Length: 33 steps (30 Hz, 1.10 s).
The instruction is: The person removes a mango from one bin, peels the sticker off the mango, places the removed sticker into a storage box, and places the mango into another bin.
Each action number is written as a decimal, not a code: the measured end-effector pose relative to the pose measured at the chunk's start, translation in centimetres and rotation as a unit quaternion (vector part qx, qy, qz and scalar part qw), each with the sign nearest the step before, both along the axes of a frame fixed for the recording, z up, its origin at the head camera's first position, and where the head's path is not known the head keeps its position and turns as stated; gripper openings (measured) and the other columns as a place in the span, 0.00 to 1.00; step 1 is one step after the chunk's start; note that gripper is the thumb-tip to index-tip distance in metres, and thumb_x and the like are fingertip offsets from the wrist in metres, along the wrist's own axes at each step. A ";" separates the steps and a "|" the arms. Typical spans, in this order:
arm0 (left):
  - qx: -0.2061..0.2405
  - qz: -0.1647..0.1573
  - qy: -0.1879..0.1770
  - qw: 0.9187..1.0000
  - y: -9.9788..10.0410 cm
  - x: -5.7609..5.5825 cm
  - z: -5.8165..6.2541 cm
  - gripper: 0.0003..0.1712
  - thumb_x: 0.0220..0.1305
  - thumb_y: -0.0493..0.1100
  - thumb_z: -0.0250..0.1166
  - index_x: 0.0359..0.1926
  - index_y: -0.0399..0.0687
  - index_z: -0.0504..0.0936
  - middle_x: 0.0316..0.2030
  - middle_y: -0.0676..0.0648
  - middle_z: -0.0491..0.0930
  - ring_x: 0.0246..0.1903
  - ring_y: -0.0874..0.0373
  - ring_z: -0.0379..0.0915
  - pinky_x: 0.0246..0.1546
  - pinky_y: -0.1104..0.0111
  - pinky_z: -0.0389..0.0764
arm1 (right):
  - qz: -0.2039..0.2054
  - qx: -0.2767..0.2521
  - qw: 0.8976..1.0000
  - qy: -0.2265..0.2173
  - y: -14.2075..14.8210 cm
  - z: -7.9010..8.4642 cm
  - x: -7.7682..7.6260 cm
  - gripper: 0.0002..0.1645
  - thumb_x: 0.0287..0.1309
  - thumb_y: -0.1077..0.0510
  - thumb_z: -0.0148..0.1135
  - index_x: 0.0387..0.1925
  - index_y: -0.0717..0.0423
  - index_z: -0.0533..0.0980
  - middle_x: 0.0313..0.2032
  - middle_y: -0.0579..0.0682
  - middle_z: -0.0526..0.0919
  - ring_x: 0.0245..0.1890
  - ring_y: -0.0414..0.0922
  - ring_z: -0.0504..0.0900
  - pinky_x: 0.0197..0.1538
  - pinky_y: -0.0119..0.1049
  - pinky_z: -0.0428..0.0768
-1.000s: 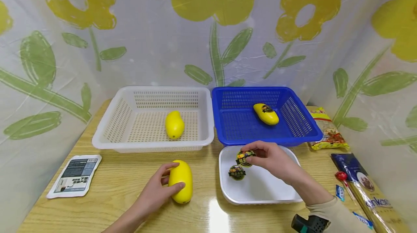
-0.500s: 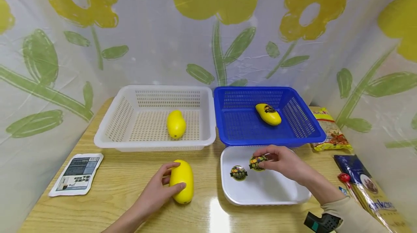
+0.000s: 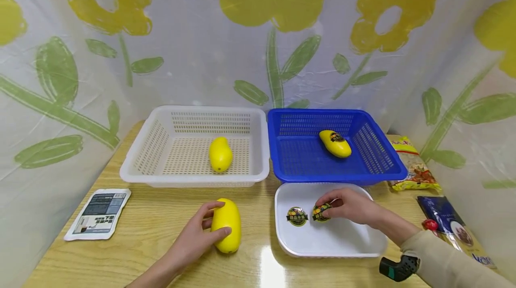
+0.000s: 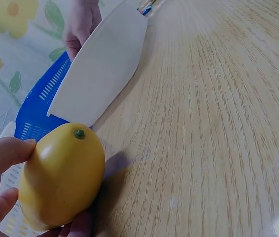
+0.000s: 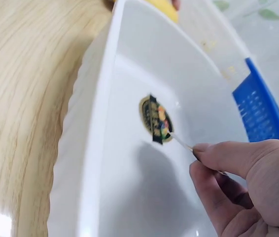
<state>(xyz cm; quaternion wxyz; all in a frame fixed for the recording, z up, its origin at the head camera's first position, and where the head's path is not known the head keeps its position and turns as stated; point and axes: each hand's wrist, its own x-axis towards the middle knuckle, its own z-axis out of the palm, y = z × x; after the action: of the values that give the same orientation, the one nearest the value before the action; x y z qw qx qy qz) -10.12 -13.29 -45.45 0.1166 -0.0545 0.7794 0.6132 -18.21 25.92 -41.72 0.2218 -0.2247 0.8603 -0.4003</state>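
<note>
My left hand [image 3: 201, 232] grips a yellow mango [image 3: 228, 229] on the table, thumb on the near side and fingers on the far side. In the left wrist view the mango's green stem spot [image 4: 79, 134] shows. Over the white tray [image 3: 334, 243], my right hand [image 3: 350, 207] pinches a round dark fruit sticker [image 3: 319, 212] between thumb and fingers. In the right wrist view that held sticker [image 5: 181, 142] appears edge-on as a thin strip. A second sticker [image 3: 297, 216] of the same design lies in the tray, left of the held one.
Behind stand a white basket [image 3: 193, 178] with a plain mango [image 3: 220, 154] and a blue basket [image 3: 294, 162] with a stickered mango [image 3: 338, 148]. A white packet [image 3: 98, 214] lies at left. Food bags [image 3: 415, 167], a pasta pack [image 3: 453, 225] and a red-topped item [image 3: 430, 225] lie at right.
My right hand has shifted right and nearer with its sticker, which now sits apart from the second one in the head view. The left hand keeps its hold on the mango.
</note>
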 end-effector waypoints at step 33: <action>-0.003 -0.010 0.004 1.000 -0.3 0.0 -0.1 0.35 0.54 0.44 0.75 0.62 0.51 0.72 0.60 0.36 0.68 0.55 0.44 0.73 0.41 0.61 0.83 | -0.005 0.068 0.995 0.067 -0.9 -3.0 -0.9 0.12 0.47 0.60 0.74 0.36 0.56 0.83 0.30 0.41 0.81 0.29 0.34 0.73 0.34 0.29 0.74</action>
<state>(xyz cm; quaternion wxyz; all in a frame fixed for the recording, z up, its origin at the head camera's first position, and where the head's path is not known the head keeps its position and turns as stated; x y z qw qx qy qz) -10.09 -13.56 -45.59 0.1193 -0.0448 0.7819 0.6103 -19.08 25.03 -44.71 0.1768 -0.2308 0.8996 -0.3259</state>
